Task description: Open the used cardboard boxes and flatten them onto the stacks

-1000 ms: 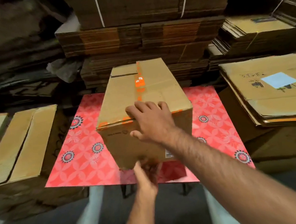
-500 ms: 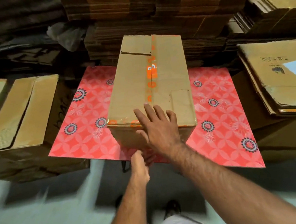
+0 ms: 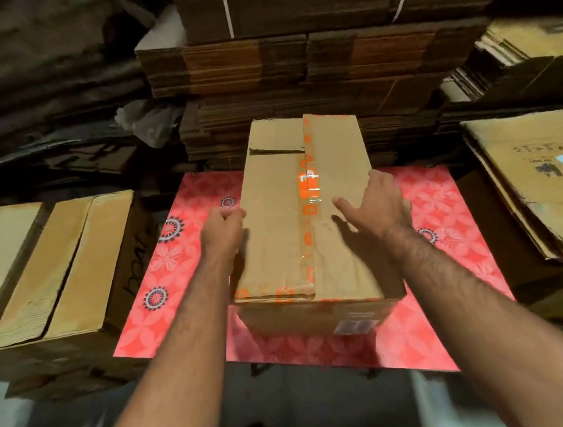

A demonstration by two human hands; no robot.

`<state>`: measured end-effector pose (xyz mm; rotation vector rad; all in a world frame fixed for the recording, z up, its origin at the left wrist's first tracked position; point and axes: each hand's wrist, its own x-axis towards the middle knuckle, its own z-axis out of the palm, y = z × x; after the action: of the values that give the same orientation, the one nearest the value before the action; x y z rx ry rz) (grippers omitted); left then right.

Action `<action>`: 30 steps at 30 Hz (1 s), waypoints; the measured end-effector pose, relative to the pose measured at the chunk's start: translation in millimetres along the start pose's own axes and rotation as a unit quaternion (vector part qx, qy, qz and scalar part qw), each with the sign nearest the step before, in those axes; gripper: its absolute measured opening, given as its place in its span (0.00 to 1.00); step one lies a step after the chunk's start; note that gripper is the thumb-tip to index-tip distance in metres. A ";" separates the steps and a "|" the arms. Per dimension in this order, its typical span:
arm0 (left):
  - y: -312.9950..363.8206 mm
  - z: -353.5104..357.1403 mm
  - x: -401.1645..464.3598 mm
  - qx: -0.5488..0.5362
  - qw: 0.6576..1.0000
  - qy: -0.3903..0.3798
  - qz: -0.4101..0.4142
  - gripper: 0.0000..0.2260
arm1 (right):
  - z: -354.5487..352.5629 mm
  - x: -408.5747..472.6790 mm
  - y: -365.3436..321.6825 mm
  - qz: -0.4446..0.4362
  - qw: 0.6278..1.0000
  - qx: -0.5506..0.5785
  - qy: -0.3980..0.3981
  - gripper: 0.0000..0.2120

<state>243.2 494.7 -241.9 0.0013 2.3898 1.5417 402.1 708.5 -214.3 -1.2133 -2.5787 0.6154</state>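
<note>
A closed brown cardboard box (image 3: 280,213) sealed with orange-printed clear tape lies lengthwise on a table with a red flowered cover (image 3: 175,268). My left hand (image 3: 223,227) holds the box's left top edge, fingers curled over it. On the right side, my right hand (image 3: 377,204) rests on the top, thumb spread toward the tape and fingers reaching over the right edge. A white label sticks to the box's near face.
Flattened cardboard stacks: one at the left (image 3: 55,269), one at the right (image 3: 538,185) with a pale blue label. Tall strapped bundles (image 3: 309,55) rise behind the table. A crumpled plastic bag (image 3: 147,121) lies at the back left. Grey floor lies below.
The box has been set flat on the table. My left hand left the near bottom for the left top edge. My right hand slid from the near top edge to the right side.
</note>
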 end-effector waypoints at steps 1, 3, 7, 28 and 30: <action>15.2 11.5 6.6 0.049 0.998 -0.026 0.024 0.17 | 0.4 10.0 0.0 0.024 1.000 0.010 -0.007 0.38; 37.7 32.0 15.7 0.127 0.989 -0.048 0.052 0.30 | 5.7 28.9 1.0 0.065 0.997 0.035 -0.030 0.39; 40.0 57.8 31.3 0.184 0.982 -0.022 0.046 0.33 | 21.9 39.7 2.0 0.100 0.990 0.080 -0.055 0.47; 87.2 53.2 79.6 0.365 0.898 -0.093 0.229 0.40 | 7.3 -123.5 -67.2 0.164 0.875 0.432 -0.141 0.61; 100.1 65.3 80.4 0.368 0.885 -0.125 0.257 0.39 | 4.1 -145.4 -86.2 0.184 0.857 0.449 -0.174 0.57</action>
<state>166.7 608.2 -197.4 0.9931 2.7055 0.6125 434.1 545.8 -181.7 -1.2746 -1.7892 1.9832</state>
